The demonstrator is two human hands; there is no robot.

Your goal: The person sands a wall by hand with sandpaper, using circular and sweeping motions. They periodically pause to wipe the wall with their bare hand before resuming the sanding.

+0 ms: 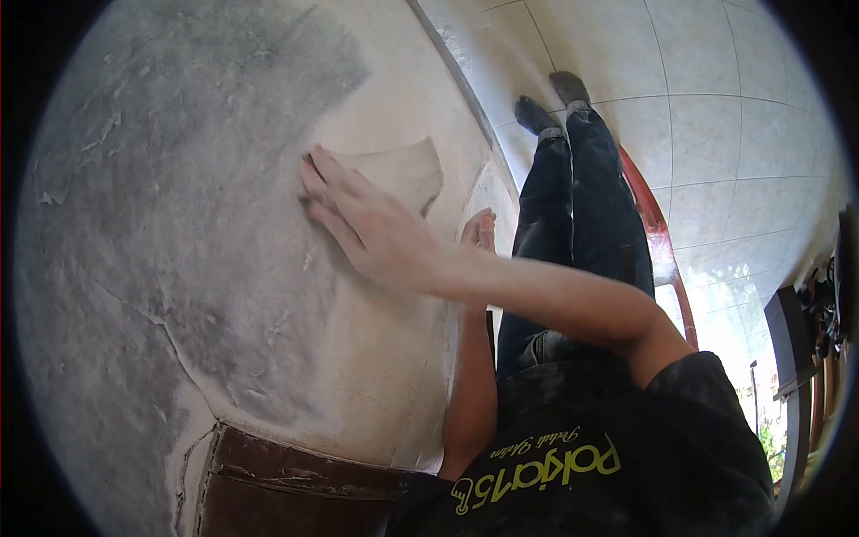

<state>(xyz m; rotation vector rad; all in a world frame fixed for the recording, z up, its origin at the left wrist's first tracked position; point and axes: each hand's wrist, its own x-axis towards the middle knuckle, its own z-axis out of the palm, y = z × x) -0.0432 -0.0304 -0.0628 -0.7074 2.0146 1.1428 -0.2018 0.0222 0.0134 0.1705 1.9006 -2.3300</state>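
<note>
Beneath the right hand (pixel 380 224), pressed over it against the patchy wall (pixel 224 188), a beige sheet (pixel 410 173) seems mid-rub, calling for even pressure, while the left hand (pixel 480 230) sits apart beyond the right forearm (pixel 537 291), either hand's grip unclear.

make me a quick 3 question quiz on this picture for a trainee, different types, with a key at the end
1. Multiple choice: What does the right hand partly cover against the wall?
a) a paint roller
b) a pale sheet
c) a metal bucket

2. True or false: In this view, the right forearm passes in front of the left arm.

3. Fill in the blank: The pale floor is laid in ____ with thin dark lines between them.

Key:
1. b
2. True
3. tiles
</note>
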